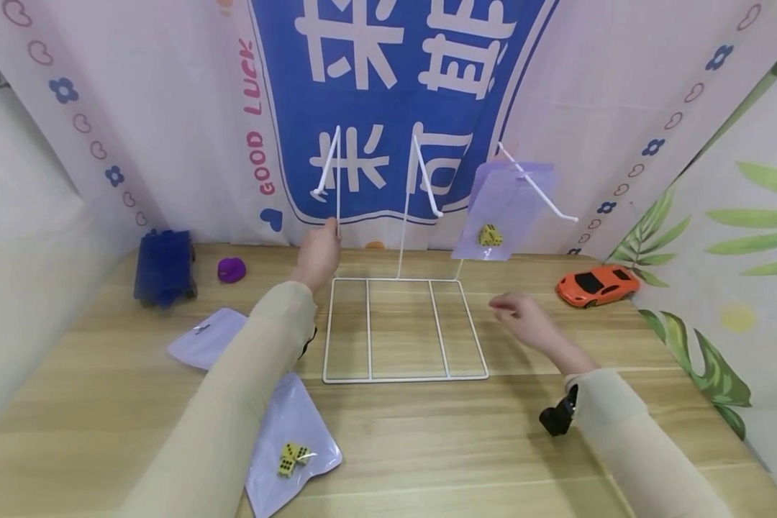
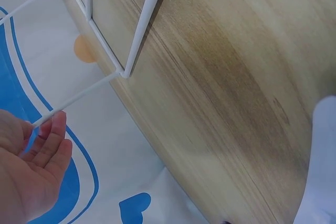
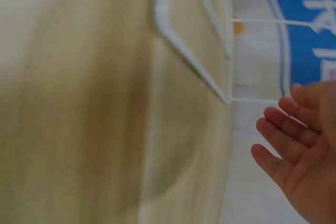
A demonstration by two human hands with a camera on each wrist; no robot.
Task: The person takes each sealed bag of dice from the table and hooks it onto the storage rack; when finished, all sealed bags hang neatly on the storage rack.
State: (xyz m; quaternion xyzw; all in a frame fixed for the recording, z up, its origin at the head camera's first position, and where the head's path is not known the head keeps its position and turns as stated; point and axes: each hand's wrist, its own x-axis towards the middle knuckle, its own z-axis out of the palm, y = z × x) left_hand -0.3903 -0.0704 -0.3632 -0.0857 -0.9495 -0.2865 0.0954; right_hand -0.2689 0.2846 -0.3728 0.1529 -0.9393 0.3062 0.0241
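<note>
A white wire display rack with three uprights and forward-sloping arms stands on the wooden table. My left hand holds its left upright between thumb and fingers; the left wrist view shows the hand around that thin wire. From the right arm of the rack hangs a pale purple pouch with yellow dice in it. My right hand is above the table right of the rack's base and holds nothing. In the right wrist view its fingers are loosely bent, apart from the wire.
Another purple pouch with yellow dice lies at front left, partly under my left sleeve. Behind it lies a further pouch. A blurred dark blue object and a small purple item sit back left; an orange toy car is back right.
</note>
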